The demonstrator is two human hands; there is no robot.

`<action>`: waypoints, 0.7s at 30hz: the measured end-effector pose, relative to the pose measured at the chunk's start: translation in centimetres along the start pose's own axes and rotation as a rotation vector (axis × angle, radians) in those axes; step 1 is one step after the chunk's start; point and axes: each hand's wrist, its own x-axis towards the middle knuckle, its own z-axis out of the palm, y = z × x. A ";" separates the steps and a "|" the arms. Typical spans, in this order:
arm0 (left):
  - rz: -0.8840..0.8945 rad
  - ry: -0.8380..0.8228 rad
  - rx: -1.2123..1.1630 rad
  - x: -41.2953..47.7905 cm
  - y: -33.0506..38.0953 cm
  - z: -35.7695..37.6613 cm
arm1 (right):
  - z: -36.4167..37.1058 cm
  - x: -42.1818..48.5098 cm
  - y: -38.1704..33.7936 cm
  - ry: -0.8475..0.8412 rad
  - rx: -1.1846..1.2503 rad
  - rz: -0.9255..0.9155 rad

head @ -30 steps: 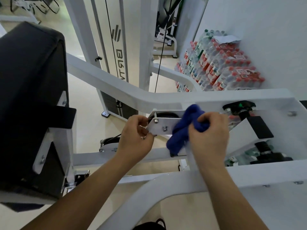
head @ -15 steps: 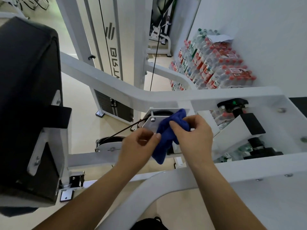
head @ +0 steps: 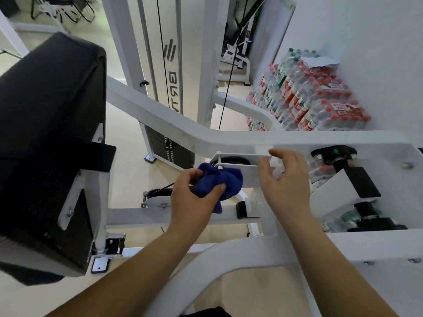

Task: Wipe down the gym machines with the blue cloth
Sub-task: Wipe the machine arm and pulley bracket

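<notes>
Black padded rectangular seat cushion (head: 45, 133) far left. Left hand (head: 190, 197) grips bunched blue cloth (head: 219, 181) between thumb and curled fingers. Cloth bulges right of palm and presses against white metal pulley bracket (head: 242, 173) on white machine frame (head: 183, 126). Right hand (head: 286, 179) just beside bracket's right end, fingers loosely curled, grasping nothing. Shrink-wrapped red-capped water bottles (head: 315, 99) stacked against wall.

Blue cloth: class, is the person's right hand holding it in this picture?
No: the left hand grips the bunched blue cloth, while the right hand is apart from it, fingers loosely spread.
</notes>
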 end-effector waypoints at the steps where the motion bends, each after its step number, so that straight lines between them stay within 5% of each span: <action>1: -0.001 0.015 -0.009 0.2 0.0 0.3 | 0.4 0.2 0.3 -0.038 0.003 0.021; 7: -0.113 -0.014 -0.002 0.4 -1.5 0.6 | 1.1 0.5 0.6 -0.168 -0.128 0.009; 18: 0.269 0.015 0.189 0.2 -0.9 0.0 | 1.2 0.5 1.0 -0.152 -0.079 -0.010; 21: 0.256 0.003 0.192 0.3 -0.8 -0.3 | 1.2 0.6 0.9 -0.145 -0.070 -0.009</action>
